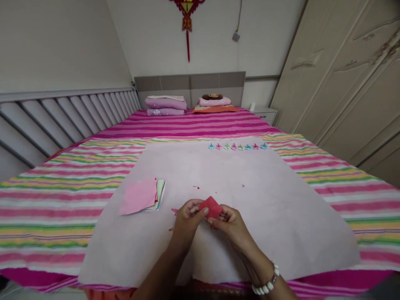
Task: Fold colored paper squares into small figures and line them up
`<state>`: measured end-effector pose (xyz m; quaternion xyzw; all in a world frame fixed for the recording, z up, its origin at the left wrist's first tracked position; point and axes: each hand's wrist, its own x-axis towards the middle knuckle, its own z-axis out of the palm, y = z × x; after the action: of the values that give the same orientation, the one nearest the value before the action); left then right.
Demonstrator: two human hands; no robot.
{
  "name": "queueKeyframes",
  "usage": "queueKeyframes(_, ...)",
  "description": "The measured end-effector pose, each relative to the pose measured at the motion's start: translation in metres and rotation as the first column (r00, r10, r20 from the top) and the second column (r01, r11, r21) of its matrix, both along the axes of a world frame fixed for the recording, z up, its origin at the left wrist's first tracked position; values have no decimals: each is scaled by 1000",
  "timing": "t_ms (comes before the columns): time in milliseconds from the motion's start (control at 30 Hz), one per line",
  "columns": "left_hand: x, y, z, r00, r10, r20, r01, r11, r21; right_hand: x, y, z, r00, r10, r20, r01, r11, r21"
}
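Both my hands pinch a small folded piece of red paper [212,207] just above a pale pink sheet [256,200] spread on the bed. My left hand [187,217] grips its left side with thumb and fingers closed. My right hand [229,221], with a white bead bracelet at the wrist, grips its right lower edge. A stack of coloured paper squares [142,196], pink on top, lies to the left of my hands. A row of several small folded paper stars [237,146] in blue, pink and green sits at the sheet's far edge.
The bed carries a striped pink, green and yellow cover [62,187]. Folded bedding and pillows [165,106] lie by the headboard. A slatted rail [46,121] runs along the left. Wardrobe doors [343,83] stand at the right. Tiny paper scraps [196,187] dot the sheet.
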<state>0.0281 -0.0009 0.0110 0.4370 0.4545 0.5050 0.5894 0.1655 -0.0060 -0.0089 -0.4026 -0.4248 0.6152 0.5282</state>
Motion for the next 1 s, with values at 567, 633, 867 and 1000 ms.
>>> queueKeyframes(567,-10,-2,2,971,-36,-237,106,952,289,8,-1,10,994,-109,-21,110,994,28)
queueKeyframes(633,-11,-1,4,952,-24,-307,123,943,309,8,-1,12,992,-116,-48,118,992,45)
queueKeyframes(867,-11,-1,7,921,63,-385,89,927,364,9,-3,15,993,-114,-42,119,984,135)
queueKeyframes(1000,-12,-1,5,905,82,-417,97,915,392,11,-4,16,987,-154,50,142,974,177)
